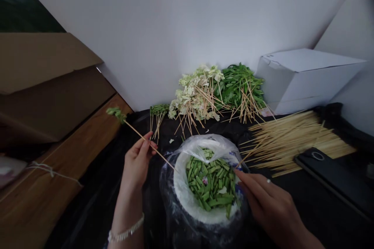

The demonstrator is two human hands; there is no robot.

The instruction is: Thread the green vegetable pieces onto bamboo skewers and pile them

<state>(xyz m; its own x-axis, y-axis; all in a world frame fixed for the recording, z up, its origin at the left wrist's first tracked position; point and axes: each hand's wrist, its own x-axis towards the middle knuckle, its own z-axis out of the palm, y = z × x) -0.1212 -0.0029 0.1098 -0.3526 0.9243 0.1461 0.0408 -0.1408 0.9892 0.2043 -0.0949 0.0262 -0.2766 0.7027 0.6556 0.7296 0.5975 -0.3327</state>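
Observation:
My left hand (138, 159) pinches a bamboo skewer (163, 158) that slants across the left side of the bowl. Pieces of green vegetable (116, 113) are threaded on the skewer's far upper-left end. At the bowl's right rim, my right hand (263, 194) is closed, its fingertips meeting the end of another thin skewer that slants up toward the loose pile. Between both hands stands a bowl (181, 192) lined with clear plastic, filled with cut flat green bean pieces (214, 179).
Skewered green pieces (159, 109), pale cabbage-like skewers (197, 89) and leafy green skewers (239, 85) lie along the wall. Loose bamboo skewers (298, 140) spread at right beside a dark phone (333, 175). A white box (304, 79) and a cardboard box (43, 85) flank the black sheet (96, 206).

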